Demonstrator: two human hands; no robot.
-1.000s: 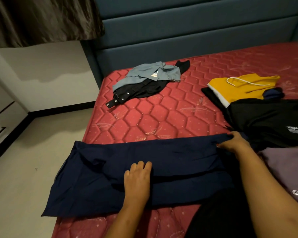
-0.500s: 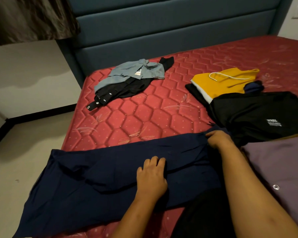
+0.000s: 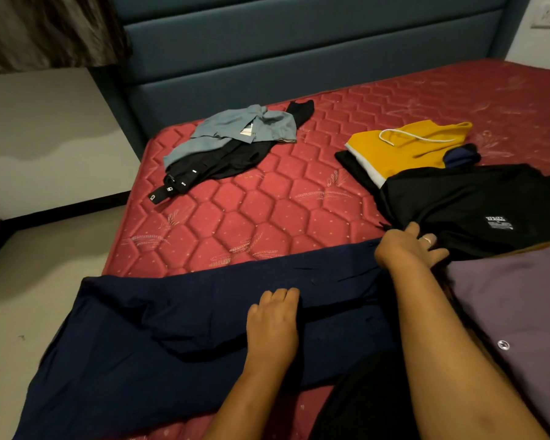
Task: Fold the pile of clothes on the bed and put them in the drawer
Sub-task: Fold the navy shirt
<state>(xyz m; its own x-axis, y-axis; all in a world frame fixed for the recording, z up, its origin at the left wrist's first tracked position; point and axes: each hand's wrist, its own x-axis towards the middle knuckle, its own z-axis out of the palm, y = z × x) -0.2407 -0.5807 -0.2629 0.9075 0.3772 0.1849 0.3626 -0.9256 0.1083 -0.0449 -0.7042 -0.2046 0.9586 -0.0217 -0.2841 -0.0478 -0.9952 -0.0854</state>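
Note:
A long navy garment lies spread across the near edge of the red mattress, its left end hanging over the bed's side. My left hand lies flat on its middle, fingers together, pressing the cloth down. My right hand sits at the garment's far right corner, where it meets a black garment with a white label; its fingers are spread over the cloth. A purple buttoned shirt lies under my right forearm.
A yellow garment with a white drawstring lies behind the black one. A grey-blue shirt on black trousers lies crumpled near the blue headboard. Bare floor runs along the bed's left side.
The view has swung right and down. My right hand has moved from the navy corner onto the edge of the black garment and spread its fingers. My left hand stays pressed on the navy cloth.

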